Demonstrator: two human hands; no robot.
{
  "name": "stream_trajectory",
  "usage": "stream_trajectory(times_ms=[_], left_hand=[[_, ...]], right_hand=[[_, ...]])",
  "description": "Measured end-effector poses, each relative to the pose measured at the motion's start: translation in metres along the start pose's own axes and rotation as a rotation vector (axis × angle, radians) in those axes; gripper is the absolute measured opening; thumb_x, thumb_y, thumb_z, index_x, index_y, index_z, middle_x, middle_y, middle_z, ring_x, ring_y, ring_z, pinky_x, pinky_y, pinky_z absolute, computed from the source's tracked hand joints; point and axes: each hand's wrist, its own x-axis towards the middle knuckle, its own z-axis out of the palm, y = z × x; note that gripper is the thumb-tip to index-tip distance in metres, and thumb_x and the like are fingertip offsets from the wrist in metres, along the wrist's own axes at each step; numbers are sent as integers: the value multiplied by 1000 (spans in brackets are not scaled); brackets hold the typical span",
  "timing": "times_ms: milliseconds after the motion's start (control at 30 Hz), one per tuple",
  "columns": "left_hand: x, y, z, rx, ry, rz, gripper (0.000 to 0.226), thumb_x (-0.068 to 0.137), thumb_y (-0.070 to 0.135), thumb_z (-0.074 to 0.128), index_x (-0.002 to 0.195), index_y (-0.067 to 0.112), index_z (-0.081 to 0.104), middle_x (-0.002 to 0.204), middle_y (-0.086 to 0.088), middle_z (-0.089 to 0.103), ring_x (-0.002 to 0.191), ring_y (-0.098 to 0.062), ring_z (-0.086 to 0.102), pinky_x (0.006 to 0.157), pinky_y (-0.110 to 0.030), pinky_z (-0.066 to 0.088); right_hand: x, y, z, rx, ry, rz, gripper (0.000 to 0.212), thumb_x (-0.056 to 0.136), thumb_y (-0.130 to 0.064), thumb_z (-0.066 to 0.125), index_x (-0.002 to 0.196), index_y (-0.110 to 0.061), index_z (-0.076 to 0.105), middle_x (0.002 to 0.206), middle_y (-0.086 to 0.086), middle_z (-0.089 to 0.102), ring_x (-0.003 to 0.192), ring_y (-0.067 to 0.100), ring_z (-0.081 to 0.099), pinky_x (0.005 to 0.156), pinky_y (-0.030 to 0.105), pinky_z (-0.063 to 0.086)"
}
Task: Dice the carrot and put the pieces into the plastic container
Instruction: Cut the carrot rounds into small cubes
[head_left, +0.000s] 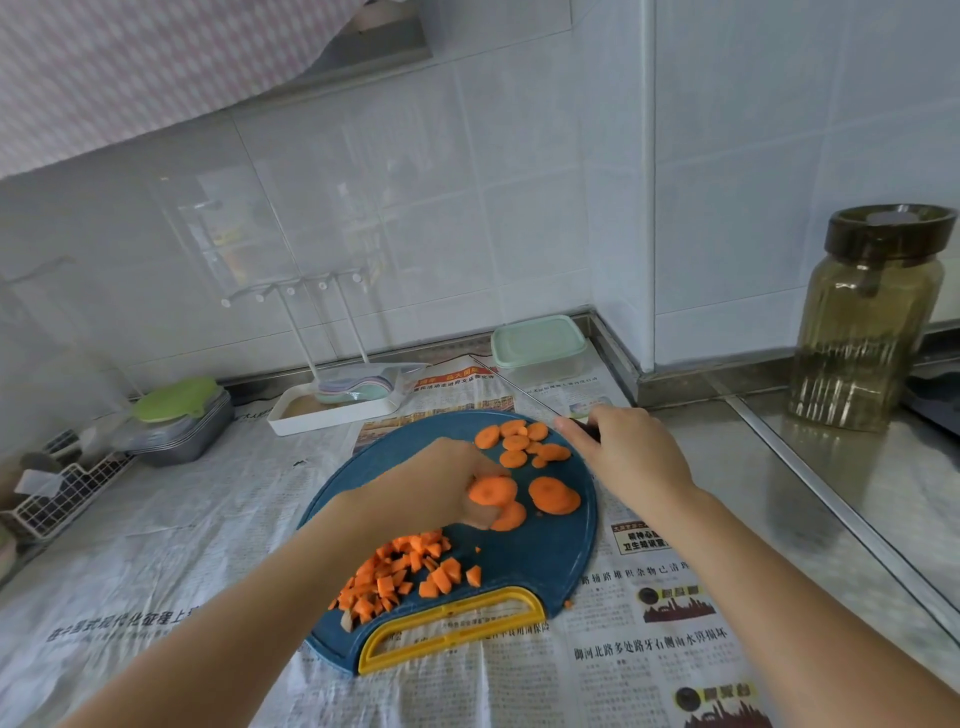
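**Mid-dicing on the blue board**

Pinching carrot slices (493, 491) in the left hand (441, 483) at the middle of the round blue cutting board (545, 561). Gripping a knife (519, 389) in the right hand (628, 457) at the board's far right edge, blade pointing away toward the lidded plastic container (537, 345) by the wall. Farther off, more slices (519, 444) lying flat; nearer, by the yellow handle (452, 629), a heap of diced pieces (405, 571). Underneath, newspaper (649, 649).

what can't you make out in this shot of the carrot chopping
Head view:
knife: handle mostly hidden inside right hand.
left hand: fingertips hidden behind the carrot slices it holds.
plastic container: lid hides the inside.
wire rack: cut off by left edge.
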Motion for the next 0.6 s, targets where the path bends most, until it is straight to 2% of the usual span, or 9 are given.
stream_trajectory(times_ms=[100,200,267,333,367,400,500,600], left_hand=[[0,8,-13,-74,97,1,50,82,29,66,131,26,54,109,0,62,95,-14,59,83,-24,49],[13,23,-17,-164,75,38,46,85,28,65,129,26,54,112,4,62,90,-6,55,73,-9,43],[21,32,-14,-105,-7,59,32,84,37,57,114,28,59,105,0,64,86,-11,56,75,-15,45],[26,37,-9,-26,-94,60,35,73,43,46,94,17,54,94,-8,62,84,-22,56,80,-29,46],[28,38,-7,-7,-118,59,45,71,43,46,100,10,57,97,-10,63,88,-25,56,85,-35,46],[29,37,-4,1,-129,64,49,72,42,50,110,12,59,104,-10,64,96,-26,57,89,-39,45],[34,35,3,21,-108,100,56,81,41,66,132,24,50,130,-1,55,118,-21,49,100,-38,39],[39,42,6,56,-112,111,48,85,38,65,130,23,55,143,3,45,130,-23,39,105,-36,29]], right_hand=[[0,1,2,22,4,-2,47,95,-58,38,76,-16,50,72,-1,52,66,17,50,45,22,25],[0,2,0,51,15,-1,47,95,-57,42,79,-15,54,74,0,54,69,18,53,46,20,24],[-1,2,-1,78,14,5,48,95,-55,43,89,-11,62,80,5,61,70,16,51,46,19,21],[-1,1,-3,68,1,9,49,95,-57,40,88,-13,60,76,1,57,69,15,48,46,20,22],[-1,1,-4,54,-6,9,48,95,-58,39,83,-14,55,73,-1,53,68,16,49,46,21,22],[-1,1,-4,45,-8,8,47,95,-58,38,80,-15,51,72,-3,51,68,16,49,46,21,23],[-1,1,-5,55,-21,5,48,96,-57,38,80,-14,53,73,0,54,68,16,50,46,21,24],[-2,1,-7,81,-24,18,50,96,-56,39,93,-12,63,76,2,58,71,16,47,47,22,22]])
